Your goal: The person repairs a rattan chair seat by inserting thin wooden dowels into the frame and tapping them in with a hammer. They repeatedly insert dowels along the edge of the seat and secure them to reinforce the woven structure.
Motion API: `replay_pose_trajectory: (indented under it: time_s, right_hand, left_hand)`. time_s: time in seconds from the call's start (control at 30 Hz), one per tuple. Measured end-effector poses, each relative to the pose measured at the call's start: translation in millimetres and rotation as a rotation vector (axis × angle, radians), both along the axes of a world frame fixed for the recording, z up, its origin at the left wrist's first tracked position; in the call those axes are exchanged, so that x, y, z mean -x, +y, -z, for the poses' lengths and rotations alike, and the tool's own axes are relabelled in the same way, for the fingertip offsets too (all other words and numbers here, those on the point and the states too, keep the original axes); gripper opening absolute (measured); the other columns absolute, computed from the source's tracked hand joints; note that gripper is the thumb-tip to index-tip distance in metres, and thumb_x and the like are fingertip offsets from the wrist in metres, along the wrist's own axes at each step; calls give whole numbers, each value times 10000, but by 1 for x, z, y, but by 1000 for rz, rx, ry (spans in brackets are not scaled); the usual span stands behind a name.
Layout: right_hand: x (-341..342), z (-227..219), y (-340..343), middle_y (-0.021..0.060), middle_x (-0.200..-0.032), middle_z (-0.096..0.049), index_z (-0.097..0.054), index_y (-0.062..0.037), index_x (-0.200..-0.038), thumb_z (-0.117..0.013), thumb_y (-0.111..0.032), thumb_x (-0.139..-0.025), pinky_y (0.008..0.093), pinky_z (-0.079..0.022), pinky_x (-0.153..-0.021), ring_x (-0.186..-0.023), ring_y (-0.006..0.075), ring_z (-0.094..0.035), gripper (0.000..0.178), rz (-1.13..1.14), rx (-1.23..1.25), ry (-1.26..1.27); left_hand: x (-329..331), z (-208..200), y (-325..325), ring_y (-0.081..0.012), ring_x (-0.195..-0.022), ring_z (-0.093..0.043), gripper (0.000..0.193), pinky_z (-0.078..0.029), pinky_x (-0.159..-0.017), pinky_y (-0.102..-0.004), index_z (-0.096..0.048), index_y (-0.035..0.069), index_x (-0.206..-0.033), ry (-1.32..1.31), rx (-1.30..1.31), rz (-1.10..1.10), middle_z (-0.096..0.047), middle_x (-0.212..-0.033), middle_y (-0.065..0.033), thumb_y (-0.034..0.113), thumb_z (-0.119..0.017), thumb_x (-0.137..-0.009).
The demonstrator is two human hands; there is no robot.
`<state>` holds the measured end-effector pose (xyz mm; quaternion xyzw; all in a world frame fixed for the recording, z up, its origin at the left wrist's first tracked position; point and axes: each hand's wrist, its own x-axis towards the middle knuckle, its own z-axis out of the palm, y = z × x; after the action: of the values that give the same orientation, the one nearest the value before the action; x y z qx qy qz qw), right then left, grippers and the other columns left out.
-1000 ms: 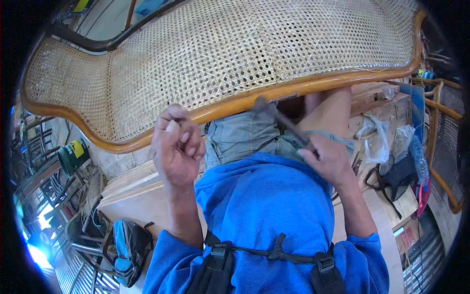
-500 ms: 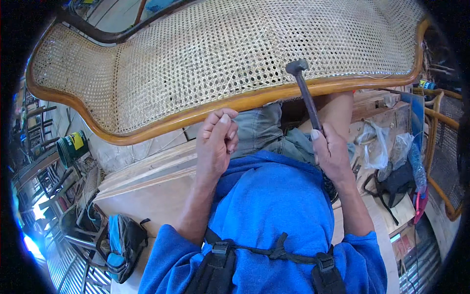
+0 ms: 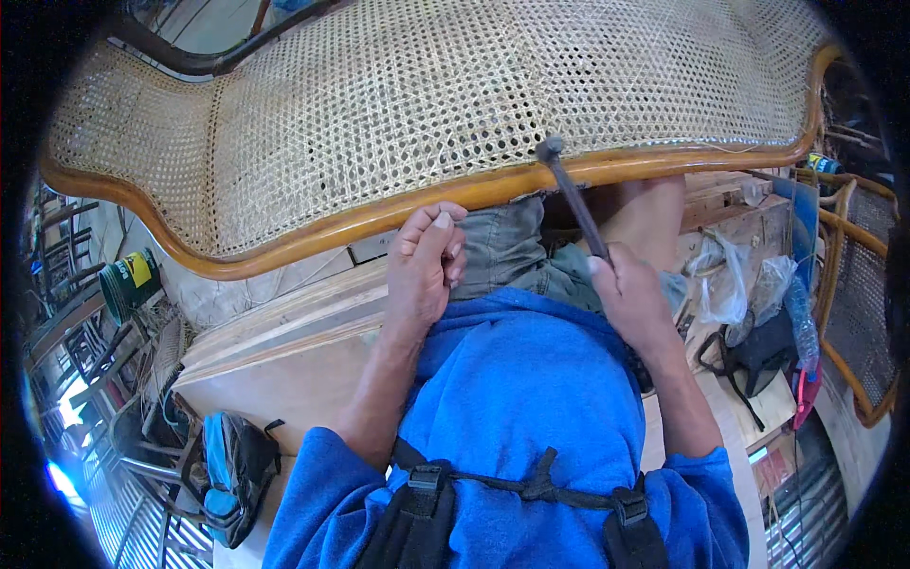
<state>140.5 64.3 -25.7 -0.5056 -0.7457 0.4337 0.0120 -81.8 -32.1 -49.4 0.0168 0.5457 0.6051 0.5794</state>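
My right hand (image 3: 630,287) is wrapped round the dark handle of a hammer (image 3: 580,211). The hammer's head is over the front edge of a woven cane panel (image 3: 379,114), close to its curved, varnished wooden frame (image 3: 398,211). My left hand (image 3: 424,261) is closed just below that frame, its curled fingertips at the near edge of the wood. Whatever its fingers hold, if anything, is too hidden to make out. The panel slopes away from me and reaches across most of the view, its near edge above my legs.
Stacked boards (image 3: 284,332) lie to my left, with a blue and black backpack (image 3: 232,479) beside them. Farther left stands a green can (image 3: 131,284). At right are plastic bags (image 3: 725,275), a black bag (image 3: 763,356) and another cane-and-wood piece (image 3: 858,294).
The hammer has tilted left and its head has come down closer to the wooden frame. My left hand has barely shifted and stays closed below the frame.
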Motion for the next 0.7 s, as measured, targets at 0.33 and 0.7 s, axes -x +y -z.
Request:
replay_pose_trajectory:
  time_s: [0.33,0.7]
  right_hand:
    - [4,-7,3,244,-698,-544,-515,-1,-845,-532,-263,-881,462,-421,-584,-675,417,-563,265,-74,55,-56]
    - [1,-2,-5,141,-859,-614,-608,-38,-914,-619,-146,-810,361,-479,-692,-781,308,-607,150,-141,-196,164]
  left_hand:
    - [-1,-10,-9,-69,-496,-432,188,-339,-427,-191,-547,53,-1034,-11,-102,12,-502,-716,-5,197,-477,-934]
    - [-36,-42,22,-207,-842,-613,297,-506,-655,-300,-472,24,-1193,-397,-146,255,-585,-999,-102,136,-465,-919]
